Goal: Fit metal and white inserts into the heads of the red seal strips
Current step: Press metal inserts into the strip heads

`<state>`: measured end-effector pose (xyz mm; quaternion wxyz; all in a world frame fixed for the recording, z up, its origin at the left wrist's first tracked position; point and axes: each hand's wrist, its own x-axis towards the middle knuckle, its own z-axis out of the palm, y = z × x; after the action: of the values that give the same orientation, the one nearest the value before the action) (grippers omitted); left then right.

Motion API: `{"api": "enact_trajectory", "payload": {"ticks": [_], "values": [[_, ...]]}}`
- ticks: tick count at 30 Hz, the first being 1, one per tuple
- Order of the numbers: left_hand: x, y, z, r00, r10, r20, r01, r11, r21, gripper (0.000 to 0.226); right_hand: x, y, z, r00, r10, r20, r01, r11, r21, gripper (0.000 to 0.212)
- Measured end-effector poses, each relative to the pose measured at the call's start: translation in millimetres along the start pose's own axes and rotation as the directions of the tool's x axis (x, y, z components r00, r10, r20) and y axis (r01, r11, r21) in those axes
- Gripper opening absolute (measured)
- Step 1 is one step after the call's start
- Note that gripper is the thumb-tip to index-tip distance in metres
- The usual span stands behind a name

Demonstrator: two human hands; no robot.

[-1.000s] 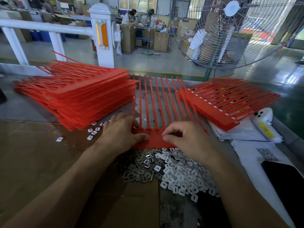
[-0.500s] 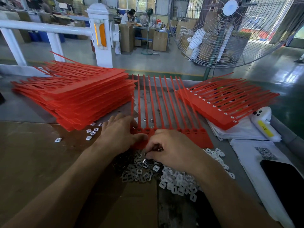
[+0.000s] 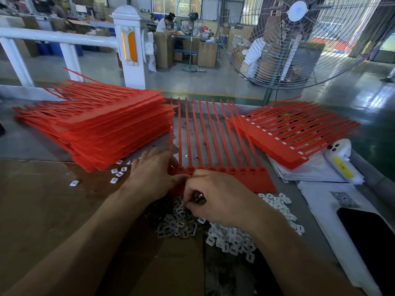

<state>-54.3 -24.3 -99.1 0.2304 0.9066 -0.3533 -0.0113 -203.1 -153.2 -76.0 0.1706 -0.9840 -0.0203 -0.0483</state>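
A red sheet of joined seal strips (image 3: 252,178) lies flat in front of me, its heads in a row near me and its tails pointing away. My left hand (image 3: 151,176) rests on the sheet's left end, thumb pressing the red tab. My right hand (image 3: 215,199) is curled over the heap of metal inserts (image 3: 177,225), its fingertips pinching small pieces there. A pile of white inserts (image 3: 230,240) lies just right of the metal ones.
A tall stack of red strip sheets (image 3: 96,133) sits at the left, a smaller stack (image 3: 288,135) at the right on white papers. Loose white inserts (image 3: 116,174) lie on the brown cardboard (image 3: 42,210). A white device (image 3: 342,163), a black phone (image 3: 372,238) and a big fan (image 3: 299,39) are to the right.
My right hand has drawn back from the strip heads toward me and now digs into the metal inserts. The left hand has stayed on the sheet's left end.
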Motion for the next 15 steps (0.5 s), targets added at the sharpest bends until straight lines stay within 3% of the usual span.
{"api": "enact_trajectory", "payload": {"ticks": [11,15], "values": [[-1.0,1.8,-1.9,1.0,-0.005,0.006,0.005,1.0,0.002,0.044,0.2,5.9,2.9,0.993,0.065,-0.094,-0.057,0.995,0.087,0.009],[-1.3,1.6,-2.2,1.0,-0.003,0.013,0.003,1.0,0.001,0.045,-0.4,9.8,-0.1,0.995,0.079,-0.061,-0.069,0.986,0.154,0.005]]}}
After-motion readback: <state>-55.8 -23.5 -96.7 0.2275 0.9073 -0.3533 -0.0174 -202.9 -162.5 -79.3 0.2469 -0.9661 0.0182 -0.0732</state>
